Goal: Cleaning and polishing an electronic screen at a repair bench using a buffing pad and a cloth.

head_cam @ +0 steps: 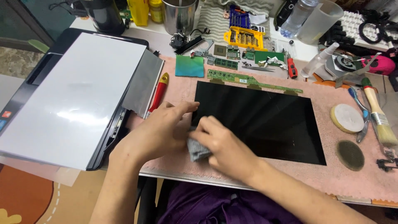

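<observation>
A black glossy display panel (265,120) lies flat on a pink mat (331,174), with a long green circuit strip (248,79) along its far edge. My right hand (222,143) presses a small grey cloth (197,150) against the panel's near left corner. My left hand (159,130) rests flat beside it, fingers reaching the panel's left edge and steadying it.
A white sheet on a black frame (70,95) lies at the left, with a silver sheet (143,83) and red-handled screwdriver (158,92) beside it. Small circuit boards (232,58), a yellow bit case (244,38), brush (379,112), round pads (347,118) and bottles crowd the back and right.
</observation>
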